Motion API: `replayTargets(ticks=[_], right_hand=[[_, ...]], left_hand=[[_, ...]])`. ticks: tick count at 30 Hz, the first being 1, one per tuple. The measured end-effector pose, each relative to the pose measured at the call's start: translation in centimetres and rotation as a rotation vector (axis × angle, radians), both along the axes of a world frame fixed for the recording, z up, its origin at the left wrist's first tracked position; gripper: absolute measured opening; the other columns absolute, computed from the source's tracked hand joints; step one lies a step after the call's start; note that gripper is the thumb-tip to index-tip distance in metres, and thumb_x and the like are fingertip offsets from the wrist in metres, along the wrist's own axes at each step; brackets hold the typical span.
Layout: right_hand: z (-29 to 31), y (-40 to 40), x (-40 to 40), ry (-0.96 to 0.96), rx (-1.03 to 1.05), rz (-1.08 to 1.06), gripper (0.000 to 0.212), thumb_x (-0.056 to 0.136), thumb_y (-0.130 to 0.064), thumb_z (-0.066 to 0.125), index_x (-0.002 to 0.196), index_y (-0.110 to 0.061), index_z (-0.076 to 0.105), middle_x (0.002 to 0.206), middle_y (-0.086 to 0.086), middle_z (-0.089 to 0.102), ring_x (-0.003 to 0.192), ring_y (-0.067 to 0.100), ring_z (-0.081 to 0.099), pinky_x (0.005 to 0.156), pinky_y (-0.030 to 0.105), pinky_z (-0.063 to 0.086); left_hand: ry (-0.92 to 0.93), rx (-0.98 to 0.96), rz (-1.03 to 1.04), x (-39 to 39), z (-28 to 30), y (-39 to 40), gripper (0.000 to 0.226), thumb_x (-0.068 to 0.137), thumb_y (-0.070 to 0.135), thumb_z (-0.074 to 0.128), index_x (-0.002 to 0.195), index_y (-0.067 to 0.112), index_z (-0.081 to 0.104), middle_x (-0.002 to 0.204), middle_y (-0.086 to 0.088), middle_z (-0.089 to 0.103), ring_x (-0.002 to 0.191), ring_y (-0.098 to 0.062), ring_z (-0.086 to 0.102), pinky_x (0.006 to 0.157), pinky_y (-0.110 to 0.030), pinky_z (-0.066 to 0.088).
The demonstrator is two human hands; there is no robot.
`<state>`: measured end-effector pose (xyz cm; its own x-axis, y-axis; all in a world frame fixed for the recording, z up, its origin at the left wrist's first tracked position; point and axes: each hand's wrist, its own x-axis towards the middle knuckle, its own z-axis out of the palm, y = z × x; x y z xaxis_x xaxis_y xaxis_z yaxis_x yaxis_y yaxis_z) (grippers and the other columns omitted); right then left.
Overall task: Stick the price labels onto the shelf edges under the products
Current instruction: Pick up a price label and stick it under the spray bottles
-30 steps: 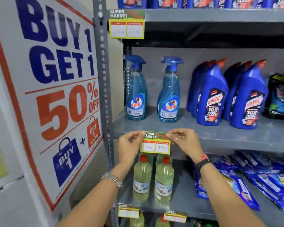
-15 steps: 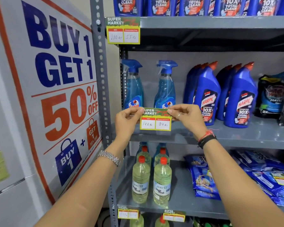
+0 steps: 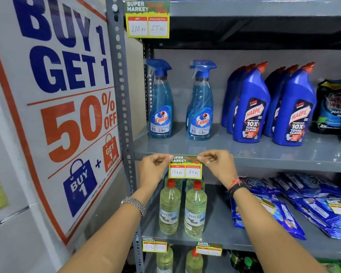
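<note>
A green, yellow and red price label [image 3: 185,168] reading 126 and 84 is pressed against the front edge of the grey middle shelf [image 3: 274,163], below two blue Colin spray bottles [image 3: 200,101]. My left hand [image 3: 153,169] pinches its top left corner. My right hand [image 3: 218,166] pinches its top right corner. The label's lower part hangs below the shelf edge, in front of two clear bottles with red caps [image 3: 182,208].
Blue Harpic bottles [image 3: 270,107] stand to the right on the same shelf. Another label [image 3: 147,19] hangs on the top shelf edge, two more labels [image 3: 208,249] on the lower edge. Blue pouches [image 3: 295,205] lie at right. A grey upright post [image 3: 122,99] and a sale poster [image 3: 63,99] stand left.
Both hands lifted the label in front of the spray bottles half a second ago, then brought it back down onto the middle shelf edge. The camera view shifted too.
</note>
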<state>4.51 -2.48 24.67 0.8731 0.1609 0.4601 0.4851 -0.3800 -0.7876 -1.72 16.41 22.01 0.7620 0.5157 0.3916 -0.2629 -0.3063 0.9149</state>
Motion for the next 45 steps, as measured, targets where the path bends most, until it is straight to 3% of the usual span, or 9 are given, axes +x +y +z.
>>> replayTargets(ticks=[8,13,18,22,25,34,39,41,45], right_hand=[[-0.3,0.6,0.1,-0.057,-0.045,-0.039,0.009,0.074,-0.017,0.074,0.081,-0.01,0.073,0.066,-0.001,0.066,0.054,0.002,0.055,0.055,0.001,0.044],[-0.4,1.0,-0.4,-0.097,-0.125,-0.134,0.01,0.075,-0.022,0.072,0.069,-0.019,0.064,0.059,-0.003,0.062,0.054,0.008,0.055,0.061,0.026,0.05],[-0.4,1.6,-1.1,-0.321,-0.338,-0.289,0.034,0.073,-0.042,0.07,0.091,-0.014,0.058,0.092,0.006,0.058,0.094,0.024,0.051,0.081,0.041,0.047],[-0.2,3.1,-0.9,-0.293,-0.395,-0.182,0.068,0.071,-0.06,0.063,0.117,-0.009,0.054,0.117,0.01,0.061,0.113,0.027,0.053,0.094,0.041,0.044],[-0.2,3.6,-0.6,-0.254,-0.474,-0.173,0.064,0.076,-0.06,0.057,0.116,-0.01,0.057,0.113,0.012,0.066,0.108,0.03,0.059,0.088,0.043,0.049],[0.1,2.6,-0.1,-0.248,-0.531,-0.091,0.032,0.088,-0.027,0.056,0.116,-0.013,0.059,0.129,0.006,0.061,0.117,0.031,0.056,0.093,0.044,0.048],[0.9,1.6,0.9,-0.178,-0.591,0.037,0.038,0.09,-0.009,0.052,0.127,-0.016,0.053,0.14,0.004,0.051,0.13,0.025,0.046,0.107,0.036,0.036],[1.7,0.8,1.1,-0.112,-0.622,0.129,0.041,0.091,-0.01,0.05,0.131,-0.017,0.05,0.142,0.002,0.048,0.133,0.02,0.041,0.109,0.028,0.029],[2.1,0.9,0.9,-0.048,-0.557,0.103,0.042,0.085,-0.032,0.061,0.125,-0.018,0.057,0.135,0.004,0.056,0.126,0.021,0.05,0.108,0.033,0.037]], left_hand=[[-0.002,-0.042,0.052,1.1,-0.7,0.0,0.017,0.072,0.03,0.077,0.083,0.017,0.076,0.079,0.003,0.075,0.077,-0.01,0.071,0.075,-0.03,0.059],[0.01,-0.024,0.107,0.8,0.0,-0.5,0.02,0.071,0.035,0.077,0.079,0.017,0.076,0.076,0.002,0.076,0.072,-0.008,0.07,0.064,-0.026,0.057],[0.009,0.295,0.349,0.2,0.6,-1.0,0.031,0.068,0.053,0.072,0.085,0.029,0.065,0.085,0.011,0.06,0.084,-0.007,0.054,0.057,-0.022,0.038],[-0.08,0.62,0.285,1.1,0.3,-1.0,0.031,0.079,0.052,0.061,0.105,0.036,0.066,0.11,0.014,0.059,0.11,-0.009,0.048,0.097,-0.028,0.032],[-0.057,0.66,0.176,2.1,0.3,-0.8,0.03,0.086,0.05,0.054,0.105,0.033,0.07,0.118,0.011,0.066,0.125,-0.011,0.049,0.118,-0.037,0.013],[-0.067,0.805,0.085,2.1,0.1,0.7,0.031,0.086,0.037,0.06,0.115,0.029,0.065,0.125,0.008,0.065,0.125,-0.01,0.052,0.115,-0.031,0.023],[-0.061,0.747,-0.029,2.1,0.0,1.7,0.033,0.088,0.015,0.058,0.119,0.026,0.063,0.129,0.005,0.061,0.128,-0.011,0.049,0.117,-0.032,0.022],[-0.042,0.745,-0.05,1.8,0.3,1.8,0.033,0.088,0.021,0.059,0.12,0.027,0.062,0.13,0.007,0.061,0.128,-0.009,0.048,0.116,-0.034,0.025],[-0.033,0.661,0.066,1.9,0.8,0.6,0.032,0.083,0.048,0.059,0.106,0.028,0.07,0.119,0.009,0.068,0.12,-0.005,0.055,0.111,-0.034,0.033]])
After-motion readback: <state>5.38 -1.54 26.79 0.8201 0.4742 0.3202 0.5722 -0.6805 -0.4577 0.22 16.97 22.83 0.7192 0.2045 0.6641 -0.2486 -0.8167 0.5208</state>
